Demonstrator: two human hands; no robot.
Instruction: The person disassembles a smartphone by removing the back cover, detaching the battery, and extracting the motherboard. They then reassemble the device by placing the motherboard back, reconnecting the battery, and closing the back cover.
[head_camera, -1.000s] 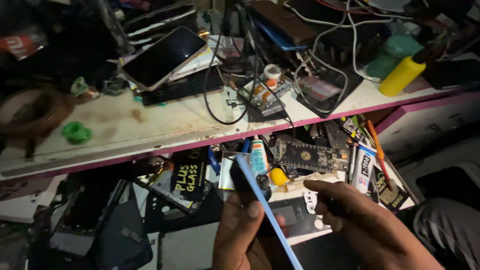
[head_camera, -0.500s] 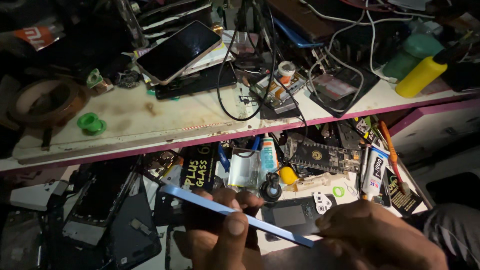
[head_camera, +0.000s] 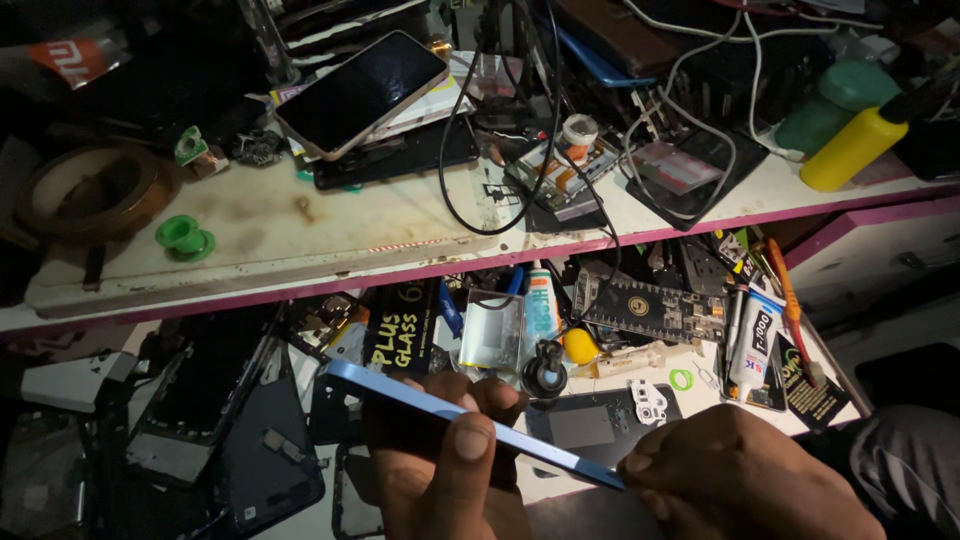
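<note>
Both hands, the left hand (head_camera: 440, 480) and the right hand (head_camera: 740, 480), are being shown bare; a grey ribbed sleeve (head_camera: 905, 470) is being worn on the right.

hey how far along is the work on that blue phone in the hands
Done: nothing on it shows as finished. In hand: the left hand grips the blue phone edge-on over the open drawer, the right hand meeting its lower end. Left: cannot tell; glue tubes and loose parts lie unused.
</note>
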